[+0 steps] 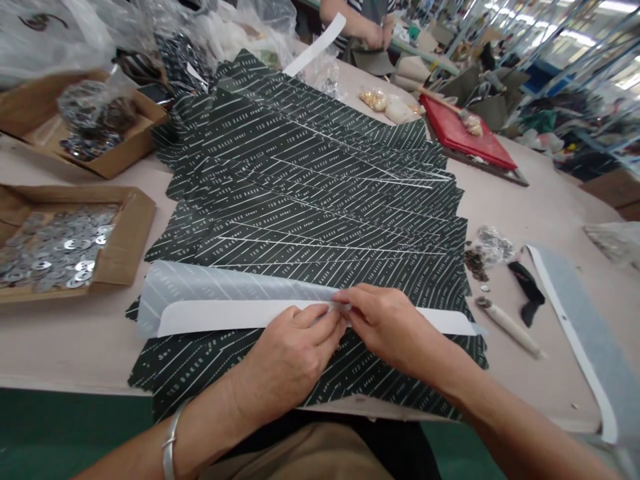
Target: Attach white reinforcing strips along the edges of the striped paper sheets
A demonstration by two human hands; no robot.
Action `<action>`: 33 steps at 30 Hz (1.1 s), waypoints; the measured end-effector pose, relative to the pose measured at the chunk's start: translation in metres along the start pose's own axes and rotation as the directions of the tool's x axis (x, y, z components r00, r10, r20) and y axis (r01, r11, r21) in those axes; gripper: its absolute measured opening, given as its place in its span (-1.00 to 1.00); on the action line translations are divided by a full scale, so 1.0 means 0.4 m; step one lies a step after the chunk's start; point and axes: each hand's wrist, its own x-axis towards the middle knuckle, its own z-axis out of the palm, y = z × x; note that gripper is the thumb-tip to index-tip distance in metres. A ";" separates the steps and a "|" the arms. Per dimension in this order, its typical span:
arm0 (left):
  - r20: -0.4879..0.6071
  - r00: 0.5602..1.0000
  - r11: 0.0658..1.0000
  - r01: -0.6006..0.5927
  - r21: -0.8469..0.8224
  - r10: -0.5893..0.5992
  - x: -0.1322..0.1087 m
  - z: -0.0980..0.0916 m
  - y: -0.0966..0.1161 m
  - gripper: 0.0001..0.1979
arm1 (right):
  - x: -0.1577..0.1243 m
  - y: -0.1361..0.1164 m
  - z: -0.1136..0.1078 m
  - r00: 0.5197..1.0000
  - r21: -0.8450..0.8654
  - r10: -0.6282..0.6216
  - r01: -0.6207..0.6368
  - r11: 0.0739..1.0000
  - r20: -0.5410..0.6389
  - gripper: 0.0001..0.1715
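A long white strip (220,317) with rounded ends lies along the pale reverse side of a folded piece of printed fabric (200,283). Beneath it spreads a pile of dark green fabric pieces (310,180) with white stripes and lettering. At the middle of the strip, my left hand (297,347) pinches the strip and the fabric edge. Just to its right, my right hand (387,320) is closed on the same spot, thumb and fingertips together. The hands nearly touch, and their fingers hide what lies between them.
To the left stand a cardboard box (125,257) of metal pieces and another box (115,160) with bagged hardware. A white marker-like tool (513,327), black cloth piece (527,290) and strip-edged panel (575,333) lie right. Behind are a red pad (465,133) and a co-worker's hands (377,33).
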 end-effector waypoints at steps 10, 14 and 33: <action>0.020 1.000 1.000 0.002 -0.012 -0.001 0.000 -0.004 -0.002 -0.69 | 0.014 0.048 0.004 0.984 0.417 0.167 -0.177 0.891 0.059 -0.83; 0.035 0.999 1.000 0.003 -0.017 -0.003 -0.003 -0.001 -0.001 -0.67 | 0.034 0.032 -0.019 0.988 0.294 0.121 -0.144 0.945 0.095 -0.79; 0.046 0.999 0.999 -0.005 0.048 0.002 0.001 0.000 0.000 -0.65 | -0.074 0.146 -0.031 0.814 0.537 0.438 -0.191 0.822 -0.382 -0.75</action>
